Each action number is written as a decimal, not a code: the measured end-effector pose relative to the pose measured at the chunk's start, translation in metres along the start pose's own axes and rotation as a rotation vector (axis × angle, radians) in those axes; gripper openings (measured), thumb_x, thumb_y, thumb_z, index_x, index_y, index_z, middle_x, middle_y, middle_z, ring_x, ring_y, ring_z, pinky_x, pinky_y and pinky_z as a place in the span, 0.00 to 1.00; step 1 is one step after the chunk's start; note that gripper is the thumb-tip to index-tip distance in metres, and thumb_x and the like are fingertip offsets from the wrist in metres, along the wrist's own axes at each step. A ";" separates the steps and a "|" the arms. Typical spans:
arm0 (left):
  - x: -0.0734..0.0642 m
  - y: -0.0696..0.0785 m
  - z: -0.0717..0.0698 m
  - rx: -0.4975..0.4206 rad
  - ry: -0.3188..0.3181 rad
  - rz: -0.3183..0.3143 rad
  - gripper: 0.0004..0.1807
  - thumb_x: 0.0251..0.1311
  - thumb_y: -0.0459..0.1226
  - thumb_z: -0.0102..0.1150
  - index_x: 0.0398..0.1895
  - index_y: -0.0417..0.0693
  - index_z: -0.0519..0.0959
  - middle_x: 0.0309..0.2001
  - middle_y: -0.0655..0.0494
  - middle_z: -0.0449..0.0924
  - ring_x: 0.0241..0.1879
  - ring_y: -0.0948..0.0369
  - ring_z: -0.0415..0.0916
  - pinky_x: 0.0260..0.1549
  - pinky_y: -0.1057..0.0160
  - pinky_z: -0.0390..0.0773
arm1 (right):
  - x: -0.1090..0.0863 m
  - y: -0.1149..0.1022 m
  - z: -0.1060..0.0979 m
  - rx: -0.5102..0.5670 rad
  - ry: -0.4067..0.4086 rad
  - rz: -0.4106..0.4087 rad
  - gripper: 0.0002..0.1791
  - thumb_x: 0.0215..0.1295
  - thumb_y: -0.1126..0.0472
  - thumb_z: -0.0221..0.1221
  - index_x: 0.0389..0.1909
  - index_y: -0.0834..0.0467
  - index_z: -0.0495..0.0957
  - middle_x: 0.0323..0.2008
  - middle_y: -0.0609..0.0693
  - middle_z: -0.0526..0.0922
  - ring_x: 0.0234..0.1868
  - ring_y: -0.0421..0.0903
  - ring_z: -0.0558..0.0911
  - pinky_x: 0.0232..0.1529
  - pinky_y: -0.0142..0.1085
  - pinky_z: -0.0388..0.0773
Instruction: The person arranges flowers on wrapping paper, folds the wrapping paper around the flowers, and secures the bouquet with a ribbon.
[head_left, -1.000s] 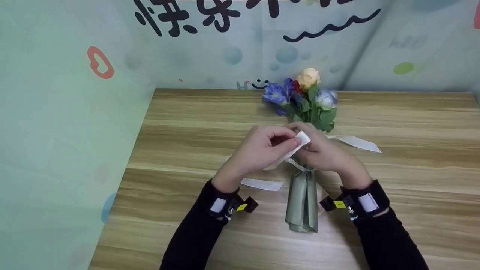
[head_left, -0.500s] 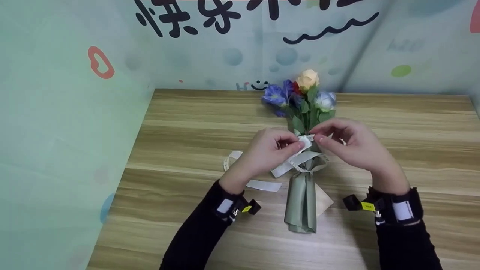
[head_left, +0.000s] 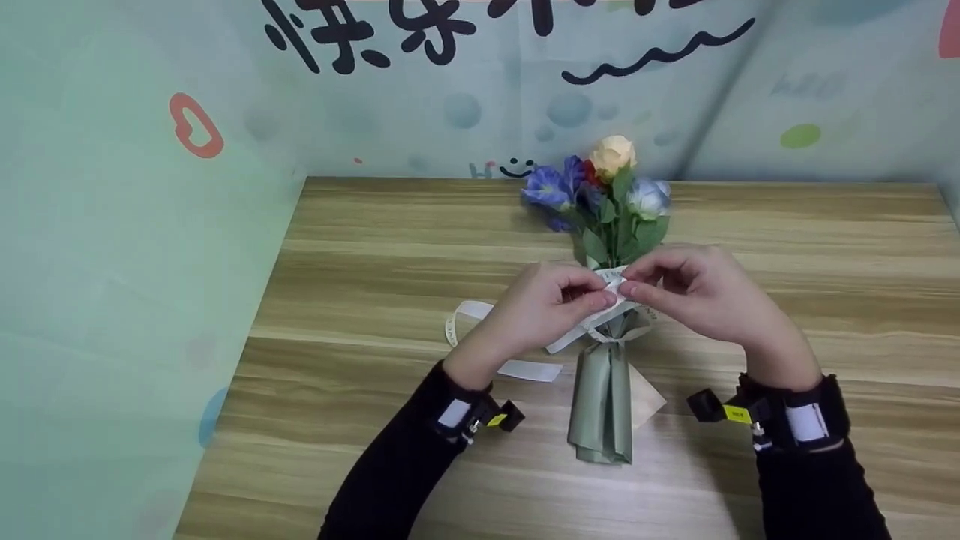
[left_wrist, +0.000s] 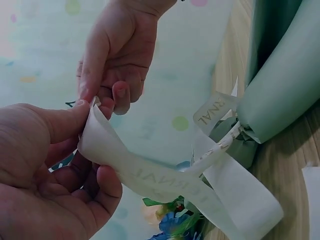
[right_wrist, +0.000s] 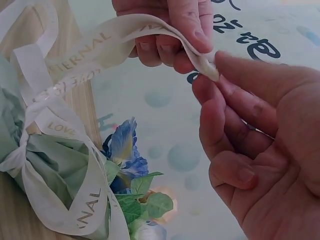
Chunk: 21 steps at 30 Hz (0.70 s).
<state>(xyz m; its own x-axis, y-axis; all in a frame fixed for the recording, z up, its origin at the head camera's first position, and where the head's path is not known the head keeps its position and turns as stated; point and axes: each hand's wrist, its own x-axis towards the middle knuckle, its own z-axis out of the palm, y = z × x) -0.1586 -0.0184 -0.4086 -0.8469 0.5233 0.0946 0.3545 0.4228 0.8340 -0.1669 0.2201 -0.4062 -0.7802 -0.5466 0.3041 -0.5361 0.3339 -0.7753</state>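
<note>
A bouquet lies on the table, its stems wrapped in grey-green paper [head_left: 602,409]. A cream rose [head_left: 613,156], a blue-violet flower [head_left: 547,187] and a pale blue flower [head_left: 649,197] top it. White ribbon [left_wrist: 150,175] with gold lettering is tied around the paper's narrow waist, with loops standing out in both wrist views. Above the bouquet, my left hand [head_left: 544,304] pinches a folded-over length of this ribbon between thumb and fingers. My right hand [head_left: 709,300] pinches the tip of the same ribbon, fingertips almost touching the left ones.
A ribbon tail [head_left: 532,370] and a ribbon loop [head_left: 450,330] lie left of the bouquet on the wooden table [head_left: 375,435]. Pale beige paper [head_left: 646,397] sticks out under the wrap at right. A printed backdrop [head_left: 465,75] stands behind the table.
My right hand has moved right, off the bouquet's neck, and now pinches the ribbon tip. The left hand still pinches the ribbon, shifted slightly right. The tied loops have come into view.
</note>
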 end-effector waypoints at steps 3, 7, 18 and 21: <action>-0.001 -0.002 -0.004 -0.013 -0.022 -0.003 0.09 0.66 0.47 0.61 0.39 0.56 0.86 0.33 0.66 0.82 0.29 0.70 0.74 0.30 0.71 0.74 | -0.001 -0.002 -0.004 -0.020 -0.001 -0.016 0.07 0.63 0.67 0.64 0.38 0.52 0.84 0.28 0.45 0.84 0.23 0.35 0.76 0.21 0.26 0.72; 0.000 -0.011 -0.014 -0.056 -0.017 0.001 0.11 0.67 0.46 0.60 0.43 0.53 0.86 0.37 0.62 0.86 0.32 0.65 0.79 0.31 0.68 0.78 | -0.007 -0.008 -0.014 -0.102 0.018 -0.076 0.11 0.62 0.71 0.63 0.40 0.53 0.84 0.27 0.42 0.81 0.24 0.35 0.74 0.23 0.25 0.70; 0.015 -0.056 -0.008 0.319 0.042 -0.174 0.11 0.68 0.44 0.56 0.44 0.51 0.85 0.36 0.59 0.86 0.35 0.63 0.80 0.41 0.64 0.79 | -0.018 -0.026 -0.032 -0.231 0.031 -0.140 0.14 0.60 0.73 0.64 0.40 0.51 0.84 0.32 0.41 0.80 0.28 0.33 0.73 0.25 0.24 0.67; 0.018 -0.067 0.002 0.393 0.028 -0.200 0.13 0.66 0.43 0.58 0.46 0.47 0.84 0.37 0.56 0.85 0.38 0.60 0.80 0.43 0.61 0.79 | -0.021 -0.030 -0.035 -0.233 0.022 -0.184 0.16 0.59 0.74 0.64 0.41 0.50 0.84 0.37 0.42 0.82 0.33 0.32 0.76 0.28 0.22 0.69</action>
<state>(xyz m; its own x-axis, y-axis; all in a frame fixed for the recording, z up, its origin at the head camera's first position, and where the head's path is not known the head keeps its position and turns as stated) -0.1966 -0.0352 -0.4637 -0.9225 0.3850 -0.0287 0.3019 0.7658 0.5678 -0.1458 0.2489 -0.3698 -0.6684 -0.5983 0.4420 -0.7269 0.3990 -0.5590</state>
